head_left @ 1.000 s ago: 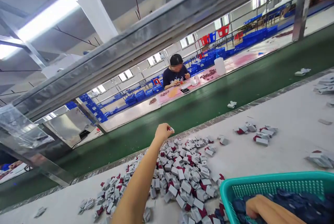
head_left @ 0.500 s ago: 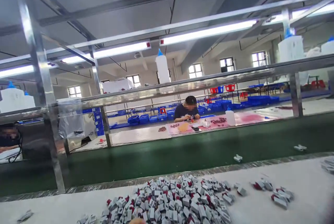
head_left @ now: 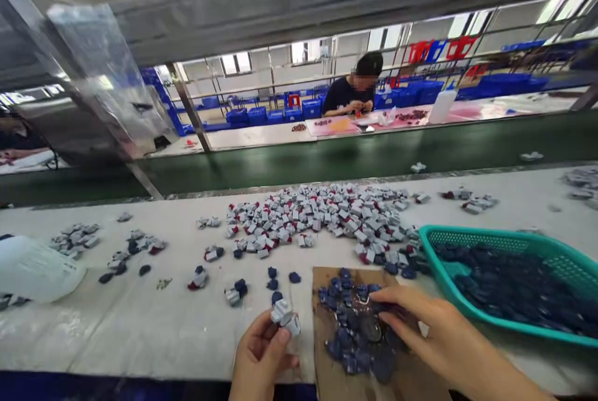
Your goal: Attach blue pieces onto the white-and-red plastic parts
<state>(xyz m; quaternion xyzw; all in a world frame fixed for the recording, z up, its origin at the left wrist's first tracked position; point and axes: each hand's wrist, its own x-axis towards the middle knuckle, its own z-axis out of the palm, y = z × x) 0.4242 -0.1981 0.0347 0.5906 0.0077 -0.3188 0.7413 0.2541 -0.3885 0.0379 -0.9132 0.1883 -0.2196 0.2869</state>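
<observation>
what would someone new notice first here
A heap of grey and red pieces lies in the middle of the white table. Right of it, a turquoise basket holds dark blue pieces. In front, the left hand holds a grey piece; the right hand is at blue pieces on a brown board.

White container (head_left: 35,271) cut off by left edge, grip of right fingers (head_left: 402,297) among dark pieces (head_left: 344,337) unclear

No text, brand, number or sign can be read. On a dark shirt (head_left: 337,94) worn beyond and left of the teal basket (head_left: 495,236), a pale mark (head_left: 341,108) is too small to be deciphered.
</observation>
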